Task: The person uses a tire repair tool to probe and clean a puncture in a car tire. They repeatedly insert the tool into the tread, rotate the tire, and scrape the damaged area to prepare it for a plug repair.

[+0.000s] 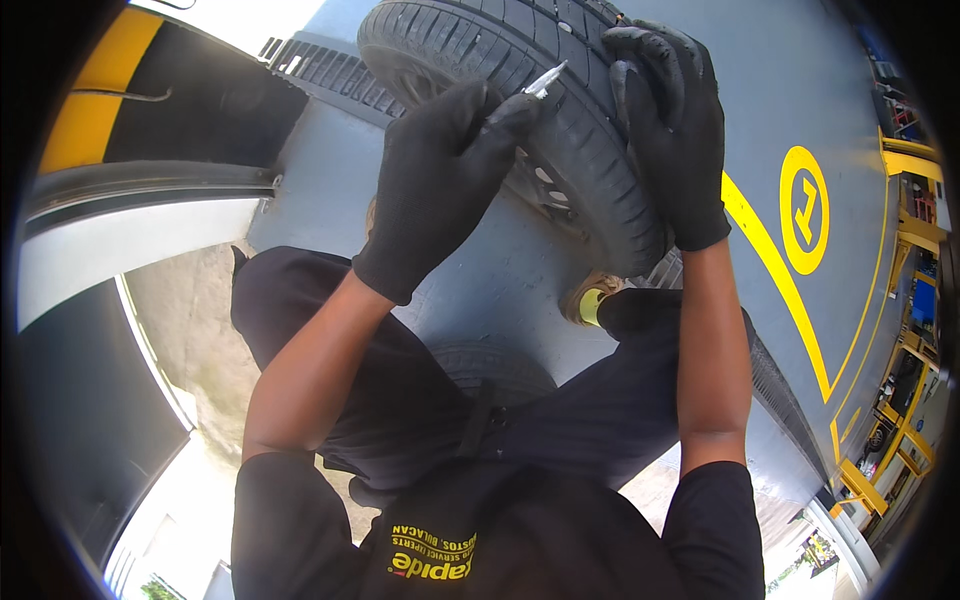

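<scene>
A black car tire on a wheel stands upright in front of me at the top of the view, its tread toward me. My left hand, in a black glove, is closed in a pinch on a white chalk-like stick. The stick's pointed tip sticks out beyond the fingers, close over the tire's tread. On the tire's right side, my black-gloved right hand rests with bent fingers gripping the tread. Part of the wheel's rim shows below my left hand.
A second tire lies between my legs, partly hidden. Grey floor with yellow lines and a round yellow mark spreads to the right. A dark grating strip runs at upper left. Yellow racks with equipment line the far right.
</scene>
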Demonstrator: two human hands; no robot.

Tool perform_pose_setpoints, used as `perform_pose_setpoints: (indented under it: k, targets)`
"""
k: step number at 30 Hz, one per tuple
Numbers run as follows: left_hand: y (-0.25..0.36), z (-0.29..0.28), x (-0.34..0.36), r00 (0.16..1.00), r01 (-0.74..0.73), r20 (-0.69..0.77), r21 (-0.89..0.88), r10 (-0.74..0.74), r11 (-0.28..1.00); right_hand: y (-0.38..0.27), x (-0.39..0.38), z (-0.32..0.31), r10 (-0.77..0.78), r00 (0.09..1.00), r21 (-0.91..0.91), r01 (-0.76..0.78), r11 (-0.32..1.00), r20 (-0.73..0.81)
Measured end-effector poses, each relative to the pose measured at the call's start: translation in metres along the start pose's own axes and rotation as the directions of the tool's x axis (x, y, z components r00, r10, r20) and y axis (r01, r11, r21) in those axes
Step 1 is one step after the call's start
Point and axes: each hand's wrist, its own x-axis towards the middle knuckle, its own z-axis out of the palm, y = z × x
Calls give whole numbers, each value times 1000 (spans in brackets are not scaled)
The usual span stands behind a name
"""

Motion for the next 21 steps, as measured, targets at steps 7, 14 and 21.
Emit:
perform_pose_setpoints:
  k: [7,14,21]
  targets:
    - [-5,5,-1,1000,-10,-13,-31,10,999,-6,5,-1,73,996,-17,-73,997,-43]
    - [-2,4,-2,998,-48,-34,12,49,999,-11,4,0,87,995,5,-87,996,-56]
    - [-17,3,-9,999,-38,-38,-17,37,999,-23,9,-7,221,974,77,-218,973,-40]
